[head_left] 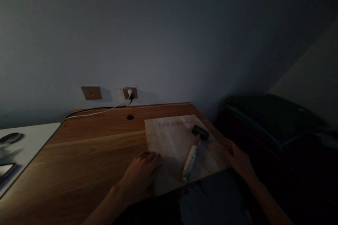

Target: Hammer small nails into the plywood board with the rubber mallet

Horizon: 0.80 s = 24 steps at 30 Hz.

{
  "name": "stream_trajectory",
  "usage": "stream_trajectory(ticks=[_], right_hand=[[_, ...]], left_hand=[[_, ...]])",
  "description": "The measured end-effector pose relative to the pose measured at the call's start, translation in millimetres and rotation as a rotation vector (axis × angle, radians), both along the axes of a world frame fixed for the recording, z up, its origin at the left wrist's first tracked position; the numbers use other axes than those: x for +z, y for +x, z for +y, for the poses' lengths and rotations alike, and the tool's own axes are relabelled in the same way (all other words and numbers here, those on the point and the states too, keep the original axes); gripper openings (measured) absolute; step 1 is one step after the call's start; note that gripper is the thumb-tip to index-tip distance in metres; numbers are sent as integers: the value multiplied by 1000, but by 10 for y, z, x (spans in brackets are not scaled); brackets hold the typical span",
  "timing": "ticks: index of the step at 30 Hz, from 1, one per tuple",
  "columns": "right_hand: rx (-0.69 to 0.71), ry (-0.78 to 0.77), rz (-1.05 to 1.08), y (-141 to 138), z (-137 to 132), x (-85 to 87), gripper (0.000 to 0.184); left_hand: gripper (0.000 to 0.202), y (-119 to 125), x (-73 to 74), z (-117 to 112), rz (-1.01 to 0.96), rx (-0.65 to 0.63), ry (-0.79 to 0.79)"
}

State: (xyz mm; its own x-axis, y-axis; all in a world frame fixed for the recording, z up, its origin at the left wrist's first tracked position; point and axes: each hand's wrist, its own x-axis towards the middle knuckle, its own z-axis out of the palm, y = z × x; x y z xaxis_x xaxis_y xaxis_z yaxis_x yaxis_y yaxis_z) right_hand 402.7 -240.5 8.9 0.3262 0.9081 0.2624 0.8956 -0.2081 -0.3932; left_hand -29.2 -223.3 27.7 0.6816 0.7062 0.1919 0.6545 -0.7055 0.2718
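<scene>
Hammer (192, 152) right of left hand (142, 170)

I have the bare left hand (142, 171) and right hand (237, 157) touching a pale rectangular wooden board (169, 146) beneath a black-headed hammer (191, 154).

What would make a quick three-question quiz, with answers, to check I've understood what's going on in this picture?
1. Multiple choice: where is the hammer in relation to the pale board?
a) under it
b) on top of it
c) beside it
2. True or false: the left hand and the right hand are at opposite sides of the board.
3. Count: how many wall plates show above the wooden table?

Key: 1. b; 2. True; 3. Two.
</scene>
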Motion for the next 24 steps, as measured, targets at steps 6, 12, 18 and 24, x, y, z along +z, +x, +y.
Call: stream_trajectory(ticks=[6,12,18,24], right_hand=[[342,-5,-44,-1004,-228,10,50],[592,-116,-163,-1823,-154,288,37],[636,-154,-234,-2524,668,613,30],[742,-268,-382,-3068,1369,560,28]], left_hand=[[33,-1273,-228,-301,22,285,90],[36,-2121,-190,-655,40,577,88],[41,-2128,21,-2,-81,527,113],[32,-2146,-83,720,-107,388,6]])
